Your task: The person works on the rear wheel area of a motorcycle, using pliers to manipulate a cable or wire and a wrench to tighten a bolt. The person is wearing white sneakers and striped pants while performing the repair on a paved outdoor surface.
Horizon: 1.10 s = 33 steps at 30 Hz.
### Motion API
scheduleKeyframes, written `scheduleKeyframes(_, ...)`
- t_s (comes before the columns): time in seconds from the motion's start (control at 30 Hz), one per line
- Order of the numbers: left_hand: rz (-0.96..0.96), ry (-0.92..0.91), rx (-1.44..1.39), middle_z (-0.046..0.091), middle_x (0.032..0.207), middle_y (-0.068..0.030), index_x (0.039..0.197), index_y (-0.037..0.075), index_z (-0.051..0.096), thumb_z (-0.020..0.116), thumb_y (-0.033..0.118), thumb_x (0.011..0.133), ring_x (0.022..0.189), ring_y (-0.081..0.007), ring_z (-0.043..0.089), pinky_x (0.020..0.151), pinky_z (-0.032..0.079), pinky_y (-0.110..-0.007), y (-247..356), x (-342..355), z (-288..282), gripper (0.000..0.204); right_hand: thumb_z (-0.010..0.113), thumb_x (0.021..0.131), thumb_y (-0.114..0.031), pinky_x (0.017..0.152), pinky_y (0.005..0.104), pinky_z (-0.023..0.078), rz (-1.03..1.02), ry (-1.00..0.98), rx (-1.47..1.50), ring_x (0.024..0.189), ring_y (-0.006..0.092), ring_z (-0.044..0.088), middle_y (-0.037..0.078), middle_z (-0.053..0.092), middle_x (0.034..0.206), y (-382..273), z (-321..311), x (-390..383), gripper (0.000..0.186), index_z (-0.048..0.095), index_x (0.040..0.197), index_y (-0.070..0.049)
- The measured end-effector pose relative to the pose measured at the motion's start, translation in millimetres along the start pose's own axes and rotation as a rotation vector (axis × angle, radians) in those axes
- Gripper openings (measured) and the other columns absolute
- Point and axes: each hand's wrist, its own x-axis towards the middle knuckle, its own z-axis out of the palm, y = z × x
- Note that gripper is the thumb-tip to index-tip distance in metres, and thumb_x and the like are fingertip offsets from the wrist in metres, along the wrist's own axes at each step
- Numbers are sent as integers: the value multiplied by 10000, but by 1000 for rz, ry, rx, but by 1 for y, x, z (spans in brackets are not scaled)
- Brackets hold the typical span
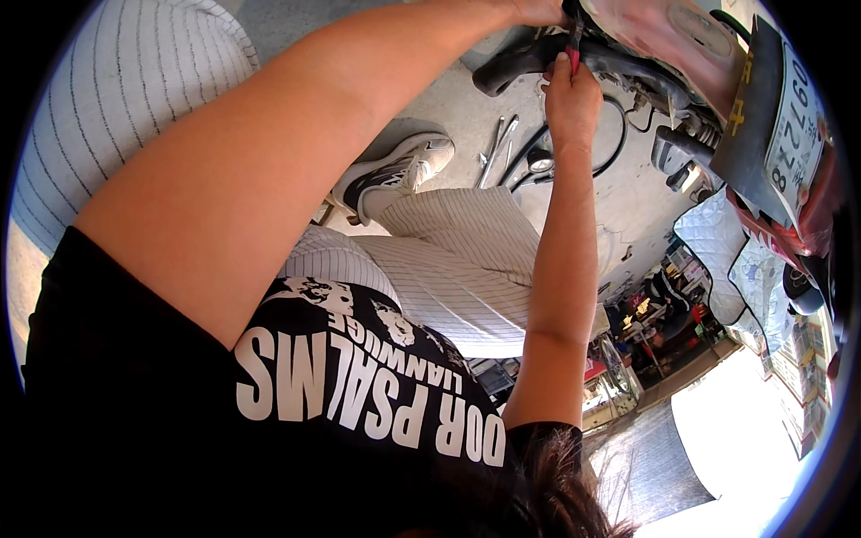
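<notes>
The work sits crowded at the picture's top edge: a black curved tube (pixel 520 61) runs under the vehicle's red body (pixel 682 31), with the number plate (pixel 794 134) close at the right. Open concrete floor (pixel 619 202) lies below, where metal tools (pixel 498 148) and a black cable (pixel 610 148) rest. The right hand (pixel 572 99) is clenched round a red-handled tool (pixel 572 56), which rises from the fist to the tube. The left hand (pixel 538 11) reaches the same spot; its grip cannot be told
</notes>
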Motion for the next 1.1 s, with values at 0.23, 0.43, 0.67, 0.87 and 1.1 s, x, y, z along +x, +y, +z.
scheduleKeyframes(0.23, 49, 35, 66, 645, 888, -210, 922, 67, 656, 597, 218, 752, 851, -357, 633, 727, 492, -402, -1, 0, -2, 236, 481, 905, -269, 665, 436, 477, 287, -23, 416, 696, 325, 639, 196, 649, 754, -37, -1, -7, 372, 600, 804, 68)
scheduleKeyframes(0.43, 122, 84, 25, 653, 885, -199, 948, 70, 653, 617, 187, 733, 820, -340, 645, 720, 494, -398, -1, -1, 3, 247, 492, 910, -242, 632, 437, 484, 41, 21, -83, 681, 406, 603, 239, 620, 755, -18, 0, -2, 331, 579, 847, 71)
scheduleKeyframes(0.67, -142, -19, -227, 671, 878, -160, 970, 59, 651, 636, 164, 755, 777, -241, 637, 715, 489, -353, 5, -3, -2, 240, 516, 910, -244, 635, 466, 477, -302, 66, -348, 720, 409, 578, 225, 579, 819, 5, -9, 9, 307, 557, 791, 36)
scheduleKeyframes(0.87, 12, 22, -312, 670, 969, -141, 1010, 48, 644, 655, 212, 792, 853, -196, 612, 771, 470, -337, -16, 1, 8, 273, 527, 908, -239, 642, 470, 479, -374, 79, -303, 728, 408, 572, 204, 558, 879, 5, -8, 9, 280, 553, 791, 14)
scheduleKeyframes(1.1, 8, 43, -106, 630, 1113, -133, 1174, 83, 564, 748, 272, 710, 1065, -249, 579, 901, 437, -346, -4, 1, 0, 533, 528, 918, -228, 645, 417, 452, -155, -5, -36, 697, 378, 543, 184, 549, 831, 6, -23, -37, 276, 538, 791, 17)
